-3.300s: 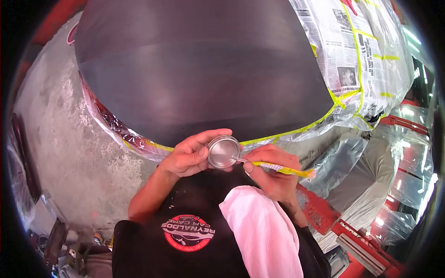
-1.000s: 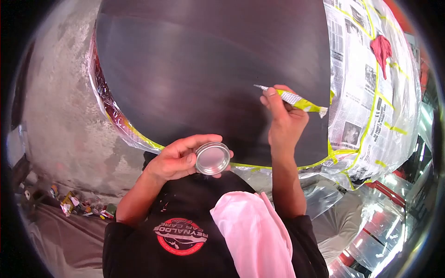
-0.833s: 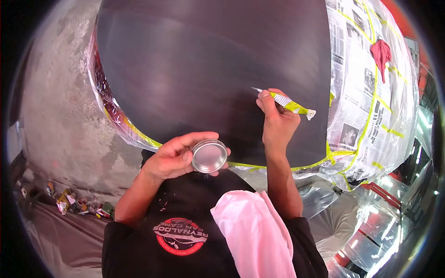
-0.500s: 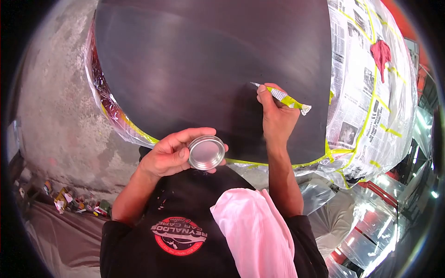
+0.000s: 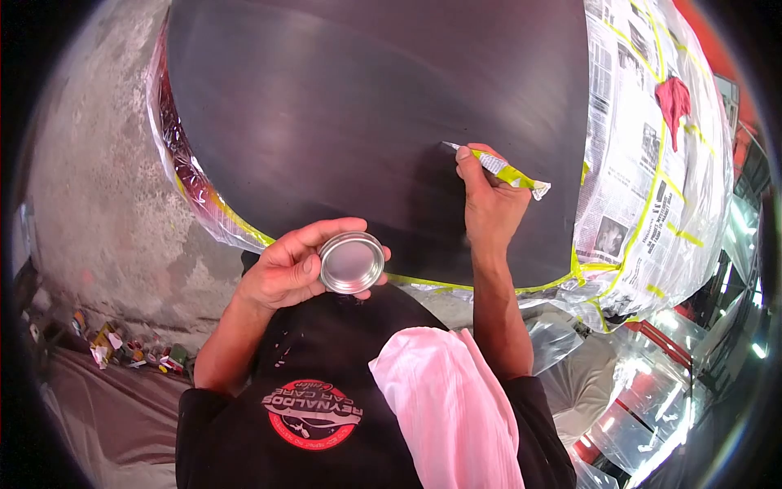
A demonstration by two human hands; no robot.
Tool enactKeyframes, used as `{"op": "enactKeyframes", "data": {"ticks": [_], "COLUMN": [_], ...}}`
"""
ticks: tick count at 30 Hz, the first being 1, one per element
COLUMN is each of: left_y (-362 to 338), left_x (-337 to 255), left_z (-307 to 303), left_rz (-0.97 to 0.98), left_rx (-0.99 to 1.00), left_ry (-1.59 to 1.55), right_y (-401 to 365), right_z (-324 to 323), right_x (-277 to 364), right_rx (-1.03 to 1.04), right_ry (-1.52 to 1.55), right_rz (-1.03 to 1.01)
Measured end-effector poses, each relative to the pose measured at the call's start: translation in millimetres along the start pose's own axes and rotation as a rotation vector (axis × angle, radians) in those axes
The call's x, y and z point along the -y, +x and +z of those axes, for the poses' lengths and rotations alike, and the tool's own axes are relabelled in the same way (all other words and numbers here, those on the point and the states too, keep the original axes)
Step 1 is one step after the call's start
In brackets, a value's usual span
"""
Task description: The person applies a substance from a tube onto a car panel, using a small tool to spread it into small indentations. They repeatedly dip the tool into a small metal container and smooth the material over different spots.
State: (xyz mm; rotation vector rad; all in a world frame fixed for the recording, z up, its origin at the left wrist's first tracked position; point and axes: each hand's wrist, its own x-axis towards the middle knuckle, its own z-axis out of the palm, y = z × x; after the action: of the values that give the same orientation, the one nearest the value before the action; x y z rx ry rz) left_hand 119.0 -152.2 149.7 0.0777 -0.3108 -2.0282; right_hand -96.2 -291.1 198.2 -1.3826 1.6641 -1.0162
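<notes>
My left hand (image 5: 289, 269) grips a small round clear dish (image 5: 352, 263), its open side tipped toward me. In my right hand (image 5: 490, 200) is a thin pointed blade (image 5: 450, 146) whose handle (image 5: 497, 167) is wrapped in newsprint and yellow tape. Its tip points left, close over the dark matte car panel (image 5: 350, 106), and a shadow falls below it. The fingers pinch the handle near the blade, and its crumpled end sticks out to the right. My left hand is at the panel's near edge.
Newspaper (image 5: 607, 179), yellow tape and clear plastic cover the car to the right, with a red cloth (image 5: 674, 106) on them. A pink cloth (image 5: 444, 399) hangs over my shirt. Small scattered items (image 5: 130, 349) lie at lower left by the concrete floor (image 5: 106, 163).
My left hand and the dish have shifted slightly left and up. My right hand with the blade is almost unchanged, a little further right. The view has moved slightly.
</notes>
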Motion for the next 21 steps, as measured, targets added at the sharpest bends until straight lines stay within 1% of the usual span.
{"op": "enactKeyframes", "data": {"ticks": [5, 14, 16, 21], "left_y": [-1.0, 0.3, 0.7, 2.6], "left_x": [-0.2, -0.7, -1.1, -0.5], "left_z": [-1.7, -2.5, -2.3, -1.1], "left_rz": [-0.013, -0.018, -0.026, 0.008], "left_rx": [-0.013, -0.02, -0.028, 0.002], "left_ry": [0.012, 0.01, 0.002, -0.035], "right_y": [-0.3, 0.1, -2.3, -1.9], "right_z": [0.9, 1.0, 2.4, -2.2], "right_x": [2.2, -1.1, 6.2, 0.6], "right_rx": [-0.013, -0.013, -0.019, -0.03], "right_ry": [-0.003, 0.001, 0.115, 0.127], "right_rz": [0.041, -0.001, 0.038, 0.044]}}
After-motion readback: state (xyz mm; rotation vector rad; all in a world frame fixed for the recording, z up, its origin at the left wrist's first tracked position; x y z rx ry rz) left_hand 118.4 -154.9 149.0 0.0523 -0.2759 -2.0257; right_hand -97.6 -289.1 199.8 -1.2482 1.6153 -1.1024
